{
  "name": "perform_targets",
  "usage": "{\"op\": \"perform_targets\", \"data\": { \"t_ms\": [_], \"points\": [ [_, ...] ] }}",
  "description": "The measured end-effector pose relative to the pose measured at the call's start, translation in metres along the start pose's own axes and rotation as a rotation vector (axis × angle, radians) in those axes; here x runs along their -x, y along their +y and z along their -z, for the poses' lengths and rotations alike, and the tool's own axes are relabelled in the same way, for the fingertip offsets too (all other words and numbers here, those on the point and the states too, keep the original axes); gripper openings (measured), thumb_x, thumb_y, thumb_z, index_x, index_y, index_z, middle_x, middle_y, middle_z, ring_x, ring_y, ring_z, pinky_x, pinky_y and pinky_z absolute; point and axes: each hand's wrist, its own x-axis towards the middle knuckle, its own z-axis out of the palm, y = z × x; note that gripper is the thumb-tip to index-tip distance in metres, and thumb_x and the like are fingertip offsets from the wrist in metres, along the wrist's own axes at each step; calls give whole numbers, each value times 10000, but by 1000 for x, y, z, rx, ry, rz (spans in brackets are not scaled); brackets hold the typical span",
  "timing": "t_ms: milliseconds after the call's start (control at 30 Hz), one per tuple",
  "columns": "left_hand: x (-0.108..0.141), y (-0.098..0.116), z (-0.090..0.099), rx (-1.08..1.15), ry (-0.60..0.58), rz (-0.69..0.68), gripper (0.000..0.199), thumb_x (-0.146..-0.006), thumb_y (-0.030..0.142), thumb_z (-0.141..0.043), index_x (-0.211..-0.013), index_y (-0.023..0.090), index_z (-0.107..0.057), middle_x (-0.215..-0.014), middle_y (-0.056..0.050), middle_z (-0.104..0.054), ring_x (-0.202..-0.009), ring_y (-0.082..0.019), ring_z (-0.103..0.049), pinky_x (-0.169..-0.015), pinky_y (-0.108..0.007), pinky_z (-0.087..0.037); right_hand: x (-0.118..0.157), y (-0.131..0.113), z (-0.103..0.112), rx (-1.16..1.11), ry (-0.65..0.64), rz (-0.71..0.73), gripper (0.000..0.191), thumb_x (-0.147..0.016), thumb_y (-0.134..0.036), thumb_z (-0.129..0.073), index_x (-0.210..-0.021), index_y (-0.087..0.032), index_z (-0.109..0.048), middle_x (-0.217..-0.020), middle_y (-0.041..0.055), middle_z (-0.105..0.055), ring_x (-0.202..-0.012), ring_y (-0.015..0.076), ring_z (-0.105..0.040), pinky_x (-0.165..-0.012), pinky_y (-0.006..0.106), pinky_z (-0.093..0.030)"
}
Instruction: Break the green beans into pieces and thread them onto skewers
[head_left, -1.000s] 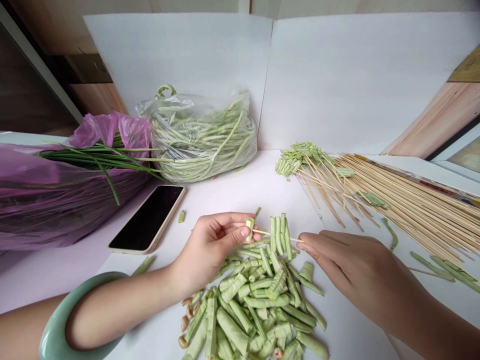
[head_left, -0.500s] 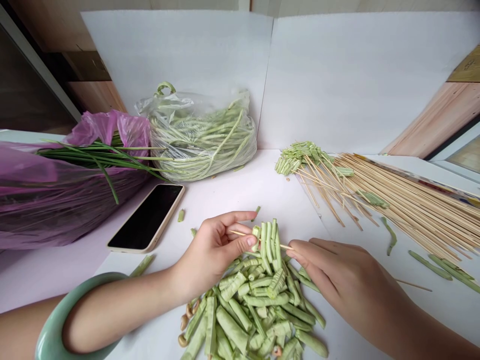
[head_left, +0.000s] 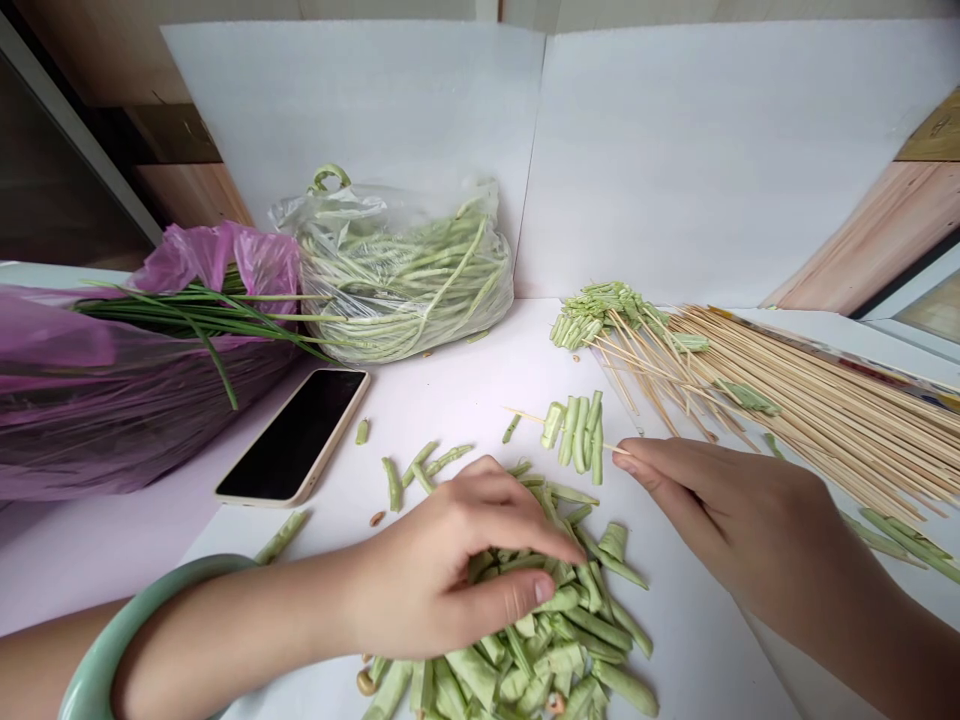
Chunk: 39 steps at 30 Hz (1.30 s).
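Observation:
My right hand (head_left: 739, 520) pinches a thin wooden skewer (head_left: 616, 449) near one end. Several short pieces of green bean (head_left: 576, 430) are threaded on it side by side, and its other tip points left. Over the pile of cut green beans (head_left: 525, 655) lies my left hand (head_left: 465, 560), thumb and index finger apart, with nothing seen between them. Its other fingers are partly hidden, and so is the part of the pile beneath. A green bangle (head_left: 142, 620) circles my left wrist.
Long beans fill a clear plastic bag (head_left: 405, 270) at the back. Left of it, a purple bag (head_left: 135, 420) holds green stalks, with a phone (head_left: 296, 435) in front. Bean-loaded skewers (head_left: 611, 305) and many bare skewers (head_left: 817, 400) lie at right. White panels (head_left: 712, 160) stand behind.
My left hand has let go of the skewer and beans and moved down over the pile. My right hand has carried the loaded skewer up and to the right.

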Motion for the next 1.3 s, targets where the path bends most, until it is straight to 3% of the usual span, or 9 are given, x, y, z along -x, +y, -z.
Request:
{"op": "perform_targets", "data": {
  "t_ms": [100,200,300,400,467,533,800,1000,1300],
  "points": [
    [-1,3,2,-76,-80,-53,204,-866,163,-605,-1022,128,-732,-963,-119,-680,-903,-188,-609,-864,-292,-452,0,-3,-3,-12,-18,15,340,-999,-216,-374,-772,-184,-624,-716,72,-730,-555,183,-686,-408,237,-438],
    [0,2,0,-73,-14,-46,148,-866,153,-593,-920,141,-730,-859,-101,-697,-825,-186,-611,-805,-294,-469,0,-4,-3,-7,-27,26,361,-1007,-223,-353,-779,-177,-630,-706,76,-733,-539,182,-687,-396,236,-444],
    [3,-3,-5,48,166,68,125,-881,160,-581,-853,151,-703,-810,-75,-699,-777,-167,-614,-764,-284,-475,-1,-4,-3,3,-27,32,392,-1011,-232,-336,-755,-174,-627,-701,84,-737,-523,183,-686,-364,236,-417],
    [2,-10,-7,290,447,221,51,-857,201,-638,-882,163,-662,-813,-42,-675,-746,-137,-603,-682,-236,-476,-1,-2,-3,9,-37,28,395,-1009,-231,-336,-748,-178,-627,-696,76,-735,-511,178,-679,-367,236,-420],
    [0,-15,-6,469,614,280,159,-810,212,-701,-938,179,-612,-789,-10,-661,-717,-116,-593,-656,-207,-474,0,-2,-4,10,-37,20,390,-1007,-231,-338,-748,-186,-626,-693,68,-731,-507,172,-669,-374,235,-423],
    [-3,-18,-4,601,701,327,286,-753,221,-763,-968,176,-581,-772,-2,-671,-723,-112,-606,-688,-204,-487,1,-2,-3,11,-37,11,389,-1005,-230,-337,-741,-193,-622,-686,62,-723,-497,166,-653,-373,235,-413],
    [-8,-20,-1,752,736,384,297,-695,252,-819,-901,137,-639,-850,-54,-728,-813,-144,-657,-808,-247,-482,1,-1,-1,-40,-108,-2,350,-985,-224,-370,-732,-226,-612,-556,12,-636,-472,161,-598,-410,235,-408],
    [-7,-22,-3,779,758,379,296,-728,255,-798,-924,164,-595,-854,-48,-739,-914,-168,-668,-833,-259,-463,-1,-2,-2,-7,-92,54,369,-971,-167,-353,-723,-203,-623,-682,60,-715,-514,182,-660,-408,248,-439],
    [-6,-21,-3,748,744,333,229,-751,254,-781,-880,160,-617,-799,-19,-703,-931,-170,-657,-863,-250,-452,2,-1,-2,-5,-85,54,352,-954,-149,-357,-714,-209,-607,-667,53,-708,-497,176,-647,-399,244,-422]
  ]
}}
